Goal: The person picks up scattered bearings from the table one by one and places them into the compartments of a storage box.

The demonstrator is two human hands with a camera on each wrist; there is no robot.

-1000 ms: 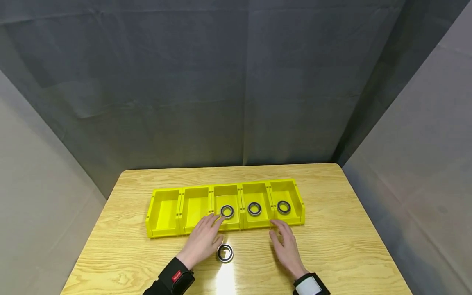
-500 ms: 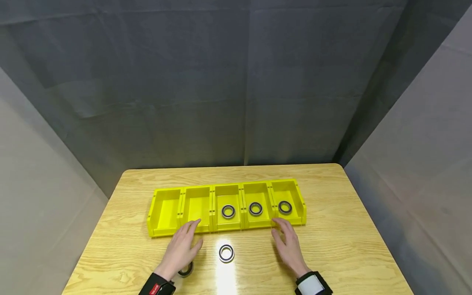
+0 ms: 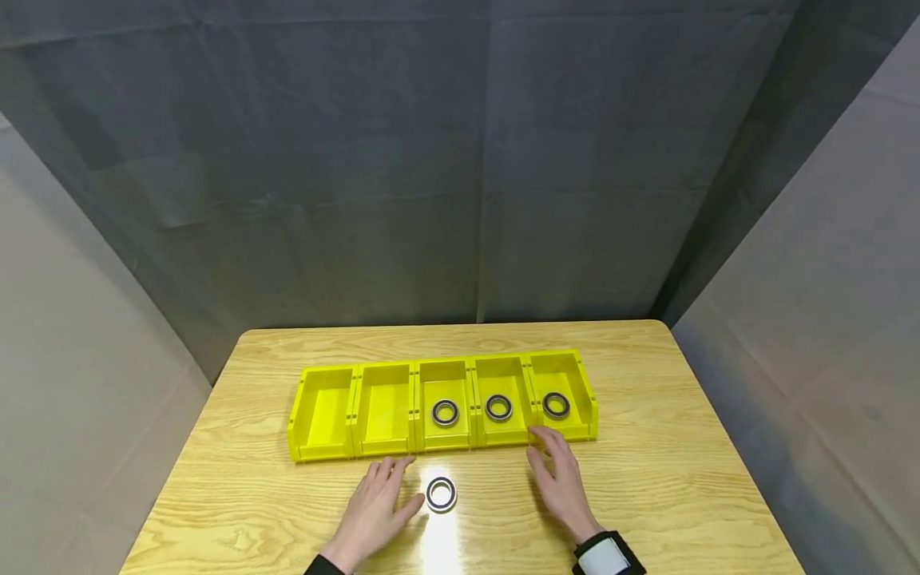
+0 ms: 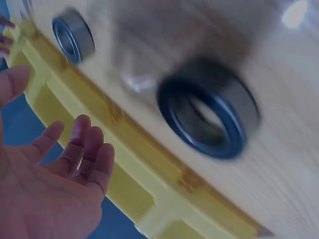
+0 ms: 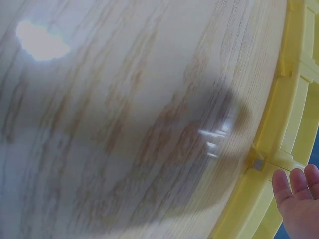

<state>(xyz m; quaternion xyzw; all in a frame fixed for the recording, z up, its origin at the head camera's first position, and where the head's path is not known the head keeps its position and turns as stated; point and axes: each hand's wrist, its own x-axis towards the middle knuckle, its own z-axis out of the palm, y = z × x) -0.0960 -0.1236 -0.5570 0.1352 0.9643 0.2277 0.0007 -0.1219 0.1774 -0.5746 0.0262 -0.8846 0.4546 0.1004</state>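
My left hand (image 3: 372, 509), fingers spread and holding nothing, hovers just left of a ball bearing (image 3: 442, 494) on the table. Two ball bearings show on the wood in the left wrist view: a blurred near one (image 4: 209, 109) and a farther one (image 4: 73, 36); the near one is hidden in the head view. My right hand (image 3: 564, 485) has relaxed fingers by the front edge of a yellow row of bins (image 3: 384, 447). One bearing lies in each of its three right compartments: the middle one (image 3: 445, 413), the fourth (image 3: 498, 408) and the rightmost (image 3: 556, 406).
The wooden table (image 3: 690, 471) extends around the bins, its rounded far edge against a dark cloth backdrop (image 3: 460, 176). Pale cloth panels (image 3: 826, 335) flank both sides. Glare brightens the wood in front of the bins.
My left hand swung left, briefly baring a second loose bearing by its wrist, then came back right and nearer to me, covering it in the head view. My right hand stays nearly still.
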